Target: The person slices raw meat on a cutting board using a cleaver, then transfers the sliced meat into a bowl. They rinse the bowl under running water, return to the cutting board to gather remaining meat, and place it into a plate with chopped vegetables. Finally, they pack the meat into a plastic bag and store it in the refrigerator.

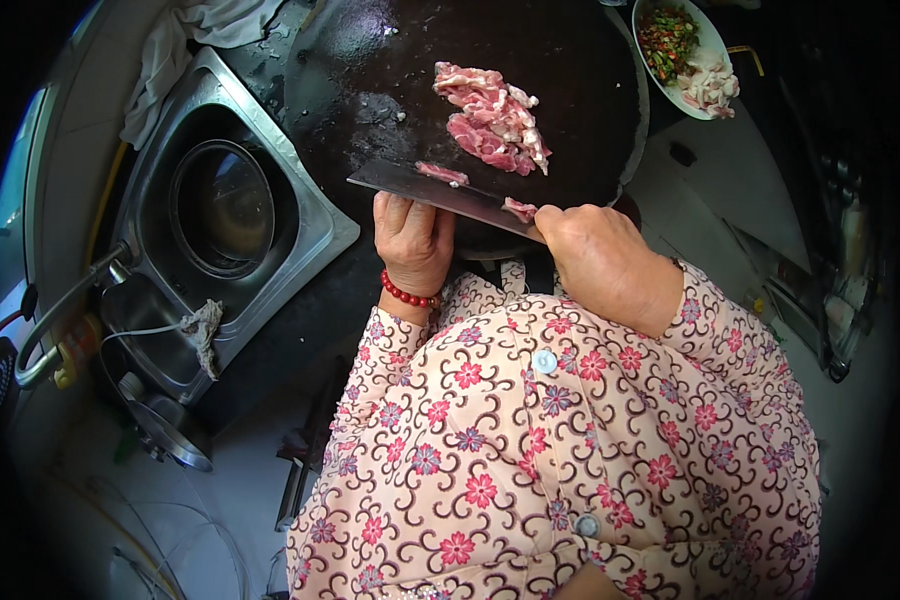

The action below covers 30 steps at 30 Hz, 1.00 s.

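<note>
My right hand (611, 262) grips the handle end of a cleaver (427, 191), its broad dark blade pointing left over the near part of a round dark chopping board (570, 82). My left hand (416, 244), wearing a red bead bracelet, has its fingers curled up at the blade's near edge. The fingertips are hidden, so a hold on anything there is unclear. A small piece of meat (521, 209) clings to the blade close to my right hand. Another strip of meat (442, 174) lies at the blade's far side. Beyond is a pile of sliced raw meat (495, 120).
To the left is a steel sink (311, 217) with a round basin (221, 206) in it, a faucet (67, 322) and a grey rag (204, 330). A white cloth (157, 82) lies behind. At upper right, a white plate (651, 60) carries chopped peppers (667, 37) and pale meat pieces (709, 84).
</note>
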{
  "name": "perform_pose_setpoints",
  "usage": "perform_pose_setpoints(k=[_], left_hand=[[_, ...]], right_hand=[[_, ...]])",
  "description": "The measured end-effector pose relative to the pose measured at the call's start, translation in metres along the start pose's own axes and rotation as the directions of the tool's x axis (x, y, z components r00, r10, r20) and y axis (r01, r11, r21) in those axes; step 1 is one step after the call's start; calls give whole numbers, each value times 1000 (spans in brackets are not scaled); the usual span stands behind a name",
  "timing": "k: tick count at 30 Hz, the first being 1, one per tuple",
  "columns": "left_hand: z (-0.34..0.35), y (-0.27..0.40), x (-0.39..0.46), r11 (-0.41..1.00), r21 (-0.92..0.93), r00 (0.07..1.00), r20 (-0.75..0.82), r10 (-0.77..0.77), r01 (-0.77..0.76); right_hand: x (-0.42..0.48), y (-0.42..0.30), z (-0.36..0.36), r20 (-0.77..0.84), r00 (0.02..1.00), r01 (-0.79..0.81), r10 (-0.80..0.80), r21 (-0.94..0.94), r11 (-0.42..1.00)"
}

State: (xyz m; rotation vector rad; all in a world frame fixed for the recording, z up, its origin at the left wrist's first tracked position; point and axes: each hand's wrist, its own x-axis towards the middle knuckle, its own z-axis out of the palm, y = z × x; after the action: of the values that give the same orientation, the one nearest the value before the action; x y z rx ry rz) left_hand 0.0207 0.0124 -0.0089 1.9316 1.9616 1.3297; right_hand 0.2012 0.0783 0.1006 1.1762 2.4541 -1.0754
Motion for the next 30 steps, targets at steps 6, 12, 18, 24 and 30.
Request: perform_pose_setpoints(k=[6, 12, 18, 24, 30], left_hand=[[-2, 0, 0, 999, -8, 998, 48, -33, 33], [1, 0, 1, 999, -41, 999, 26, -26, 27], [-1, -1, 2, 998, -46, 999, 37, -28, 30], [0, -2, 4, 1000, 8, 999, -35, -2, 2], [0, 0, 3, 996, -86, 998, -67, -13, 8]], right_hand=[[12, -3, -4, 50, 999, 10, -9, -5, 1000], [46, -12, 5, -20, 996, 82, -81, 18, 997], [69, -21, 6, -19, 988, 151, -152, -43, 988], [39, 0, 8, -53, 994, 90, -94, -67, 994], [19, 11, 4, -168, 984, -62, 67, 34, 998]])
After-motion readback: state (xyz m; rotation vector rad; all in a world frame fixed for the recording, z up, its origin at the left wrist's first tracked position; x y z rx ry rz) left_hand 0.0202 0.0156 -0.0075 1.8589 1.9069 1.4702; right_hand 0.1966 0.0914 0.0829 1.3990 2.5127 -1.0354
